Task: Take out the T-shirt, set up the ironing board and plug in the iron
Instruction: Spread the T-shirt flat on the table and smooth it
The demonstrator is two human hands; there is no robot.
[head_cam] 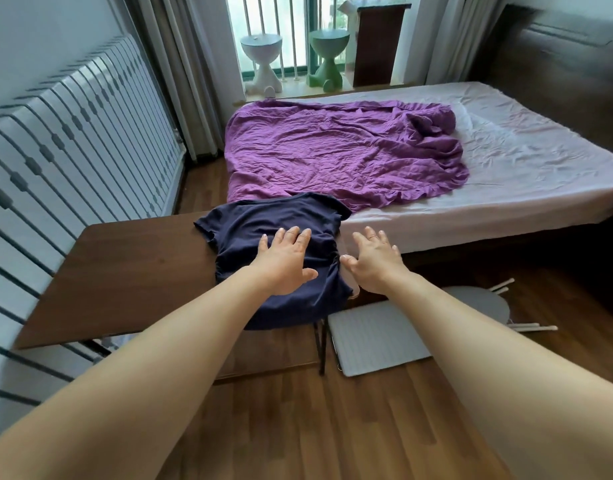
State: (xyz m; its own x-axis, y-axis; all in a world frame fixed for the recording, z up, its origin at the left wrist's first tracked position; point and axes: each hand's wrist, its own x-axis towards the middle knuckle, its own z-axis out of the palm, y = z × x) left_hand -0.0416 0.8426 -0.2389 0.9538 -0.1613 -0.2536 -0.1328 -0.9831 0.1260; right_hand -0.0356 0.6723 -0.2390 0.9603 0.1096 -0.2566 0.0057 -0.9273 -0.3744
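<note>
Two bare forearms reach forward from the bottom edge over a wooden floor (332, 427). Just past centre, the left hand (284, 261) lies flat on a navy T-shirt (263, 216), fingers straight and spread, pressing the cloth. The right hand (374, 263) is open too, fingers relaxed, at the shirt's right edge, thumb close to the fabric. Whether it touches cannot be told.

The T-shirt is out and lies crumpled on the right end of a brown tabletop (125, 271), its hem hanging over the near edge. At four o'clock, on the floor beside the tabletop's leg, lies the ironing board (377, 336), apparently folded flat, with pale legs showing at its far side. No iron or socket is in view.

The step in hand looks like laying the shirt down. To do it well, both palms should sweep outward from the middle to flatten the bunched waist, and the hem should come up onto the surface.

Beyond, from twelve to two o'clock, is a bed (523, 161) with a rumpled purple blanket (332, 150).
</note>
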